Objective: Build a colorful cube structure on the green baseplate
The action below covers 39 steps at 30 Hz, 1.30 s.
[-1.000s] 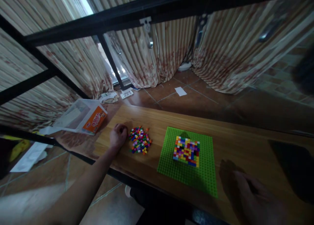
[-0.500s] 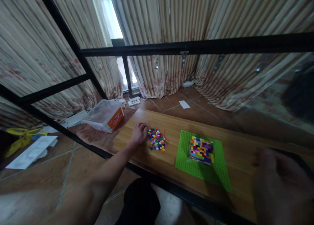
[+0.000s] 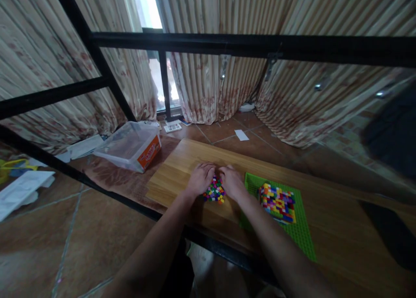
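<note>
A heap of small, many-coloured toy bricks [image 3: 214, 191] lies on the wooden tabletop [image 3: 177, 168]. My left hand [image 3: 201, 179] rests at its left edge, fingers extended and slightly bent. On the opposite side my right hand [image 3: 231, 181] cups the heap with its fingers loosely bent. Both hands touch the bricks at the far side, and their fingertips partly cover them; neither visibly grips a brick. To the right, a block built of coloured bricks [image 3: 278, 202] sits on a green baseplate [image 3: 303, 222], whose near left part my right forearm hides.
A clear plastic bin [image 3: 130, 148] with an orange label stands left of the table. A dark flat object [image 3: 388, 228] lies at the tabletop's right end. A black metal rail [image 3: 208, 44] crosses in front of the curtains [image 3: 201, 90]. White paper [image 3: 241, 135] lies on the floor.
My right hand has come from the far right to the right side of the brick heap. The heap looks more gathered between both hands. The view has shifted a little.
</note>
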Each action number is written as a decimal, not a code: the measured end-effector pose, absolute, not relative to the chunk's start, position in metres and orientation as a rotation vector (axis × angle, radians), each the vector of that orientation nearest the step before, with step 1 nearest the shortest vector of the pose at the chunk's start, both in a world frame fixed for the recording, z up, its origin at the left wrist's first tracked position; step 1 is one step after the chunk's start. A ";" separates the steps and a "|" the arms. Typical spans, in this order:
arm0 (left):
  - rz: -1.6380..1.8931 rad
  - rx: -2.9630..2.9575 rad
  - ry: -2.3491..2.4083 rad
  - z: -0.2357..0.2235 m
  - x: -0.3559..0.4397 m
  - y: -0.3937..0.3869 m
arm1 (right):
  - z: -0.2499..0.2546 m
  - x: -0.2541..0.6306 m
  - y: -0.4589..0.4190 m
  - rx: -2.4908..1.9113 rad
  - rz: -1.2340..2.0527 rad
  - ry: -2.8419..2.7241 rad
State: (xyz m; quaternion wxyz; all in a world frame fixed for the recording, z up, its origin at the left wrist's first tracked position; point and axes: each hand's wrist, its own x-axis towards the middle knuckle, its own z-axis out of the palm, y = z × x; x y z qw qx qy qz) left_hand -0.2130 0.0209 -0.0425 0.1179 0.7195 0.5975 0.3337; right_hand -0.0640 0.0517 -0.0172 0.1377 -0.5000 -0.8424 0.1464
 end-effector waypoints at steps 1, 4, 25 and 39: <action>0.985 2.101 1.747 -0.043 -0.210 0.019 | -0.020 -0.064 0.052 -1.447 0.419 -2.449; 0.998 2.089 1.744 -0.043 -0.199 0.013 | -0.023 -0.060 0.049 -1.448 0.405 -2.468; 0.851 2.186 1.679 -0.026 -0.124 0.016 | 0.064 0.112 -0.018 -1.522 0.487 -1.524; 1.169 1.890 1.580 -0.009 -0.099 0.017 | 0.014 0.098 -0.013 -1.359 0.362 -1.782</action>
